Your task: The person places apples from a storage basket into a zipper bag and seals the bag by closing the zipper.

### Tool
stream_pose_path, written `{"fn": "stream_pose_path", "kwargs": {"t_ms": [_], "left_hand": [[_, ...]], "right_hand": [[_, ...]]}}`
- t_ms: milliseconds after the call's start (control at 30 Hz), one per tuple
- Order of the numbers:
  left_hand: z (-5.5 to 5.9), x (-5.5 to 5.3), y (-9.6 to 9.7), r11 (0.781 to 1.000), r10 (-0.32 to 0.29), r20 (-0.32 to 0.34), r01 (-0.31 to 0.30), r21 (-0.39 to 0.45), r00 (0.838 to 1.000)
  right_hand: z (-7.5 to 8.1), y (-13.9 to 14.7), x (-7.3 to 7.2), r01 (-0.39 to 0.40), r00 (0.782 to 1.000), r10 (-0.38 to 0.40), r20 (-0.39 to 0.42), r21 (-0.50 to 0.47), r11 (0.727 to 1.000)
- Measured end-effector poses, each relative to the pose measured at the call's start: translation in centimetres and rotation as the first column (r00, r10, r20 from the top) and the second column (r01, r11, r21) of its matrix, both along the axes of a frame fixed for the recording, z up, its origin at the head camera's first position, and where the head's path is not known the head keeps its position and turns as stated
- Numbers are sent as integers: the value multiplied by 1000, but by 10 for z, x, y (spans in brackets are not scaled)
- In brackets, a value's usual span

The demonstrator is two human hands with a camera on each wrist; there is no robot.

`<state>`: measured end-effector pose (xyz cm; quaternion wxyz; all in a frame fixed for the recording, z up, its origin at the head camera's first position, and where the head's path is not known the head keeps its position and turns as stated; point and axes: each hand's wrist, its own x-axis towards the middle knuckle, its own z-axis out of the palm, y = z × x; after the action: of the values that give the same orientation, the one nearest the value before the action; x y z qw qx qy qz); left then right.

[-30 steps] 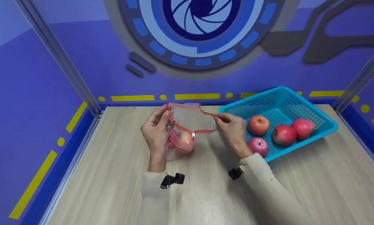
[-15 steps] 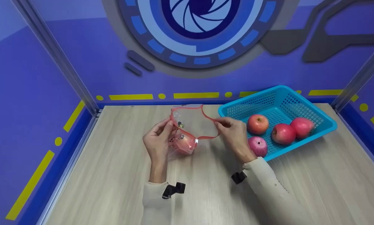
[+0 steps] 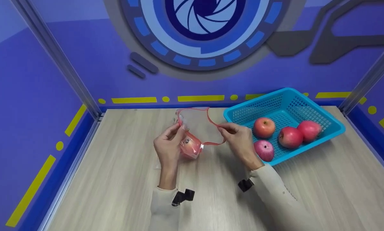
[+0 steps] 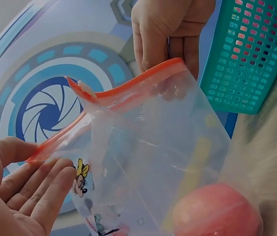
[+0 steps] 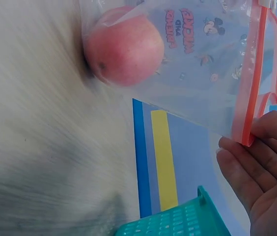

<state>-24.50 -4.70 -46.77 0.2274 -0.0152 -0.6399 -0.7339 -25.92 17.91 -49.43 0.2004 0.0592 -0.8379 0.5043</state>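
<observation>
A clear zip bag [image 3: 196, 119] with an orange-red zip edge and cartoon prints is held up by both hands, its mouth spread apart. At its left edge, the left hand [image 3: 170, 144] pinches the rim between thumb and fingers. Opposite, the right hand [image 3: 240, 139] pinches the other side of the rim. A white slider [image 3: 202, 146] sits at the near corner of the zip. Low in the bag lies a red apple [image 5: 124, 46], seen through the plastic in both wrist views; in the head view the left hand and zip edge partly cover the bag's contents.
Right of the bag stands a blue perforated basket [image 3: 307, 147]. It holds several fruits, among them an orange-red apple [image 3: 264, 127], a purplish apple [image 3: 264, 150] and a pink fruit with a tapered end [image 3: 310, 131]. A blue wall [image 3: 92, 64] rises behind the wooden table [image 3: 121, 179].
My left hand has shifted right and slightly down along with its side of the bag. The bag's mouth has changed shape. My right hand has moved only slightly.
</observation>
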Motion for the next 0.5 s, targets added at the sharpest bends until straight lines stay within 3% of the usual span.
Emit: {"fn": "stream_pose_path", "kwargs": {"t_ms": [300, 500], "left_hand": [[-5, -4, -2, 994, -49, -41, 52, 92, 998], [-6, -5, -2, 998, -10, -65, 13, 56, 998]], "right_hand": [[0, 6, 0, 7, 999, -9, 47, 35, 999], [1, 13, 1, -14, 998, 9, 55, 81, 997]]}}
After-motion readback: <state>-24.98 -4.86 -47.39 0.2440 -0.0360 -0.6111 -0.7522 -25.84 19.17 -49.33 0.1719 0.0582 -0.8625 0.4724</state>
